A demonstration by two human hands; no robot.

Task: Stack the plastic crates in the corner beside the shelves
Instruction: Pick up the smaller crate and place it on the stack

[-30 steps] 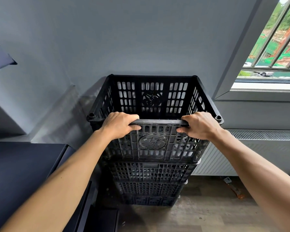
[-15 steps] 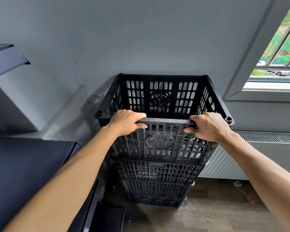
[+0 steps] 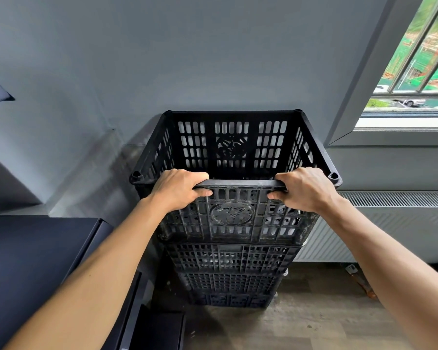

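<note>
Showing bare from frame edge to fingertip: a long, slender, uncovered left forearm [image 3: 106, 263] and a matching uncovered right forearm [image 3: 392, 251], each narrowing toward the wrist. Ending in a lean, bony-knuckled left hand [image 3: 180, 189] and a lean right hand [image 3: 306, 189], with ridges of knuckle and tendon standing out across the backs. Looking smooth along both forearms, with soft daylight catching their upper edges. Spreading broad toward the bottom corners under the wide lens. Cutting off below the elbows, leaving upper arms, shoulders and any clothing out of view.
</note>
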